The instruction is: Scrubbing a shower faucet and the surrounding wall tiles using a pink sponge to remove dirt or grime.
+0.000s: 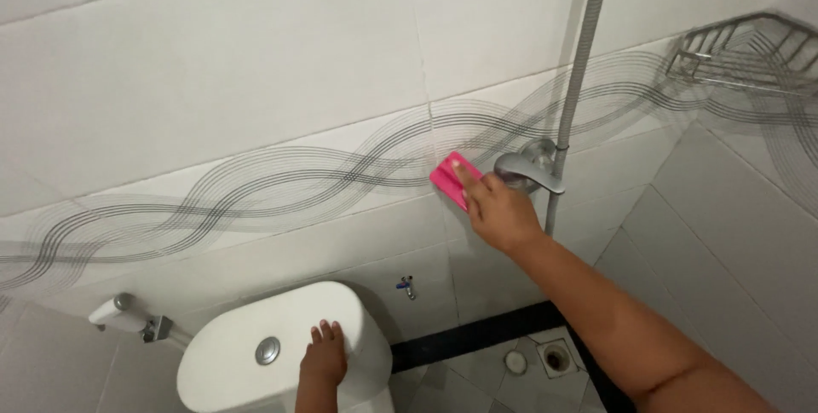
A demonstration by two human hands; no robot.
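My right hand [498, 208] presses a small pink scrubbing pad [449, 176] flat against the white wall tile, on the grey wave-pattern band, just left of the chrome shower lever [530, 173]. The fingers lie over the pad's right edge. My left hand [325, 353] rests palm-down on the lid of the white toilet tank [230, 353], right of the round chrome flush button [267, 350]. It holds nothing.
A metal shower hose [581, 55] runs up the wall from the lever. A wire corner rack [741, 51] hangs at upper right. A small tap [406, 286] and a white bidet sprayer [119, 314] are on the wall. Floor drains [558, 358] sit below.
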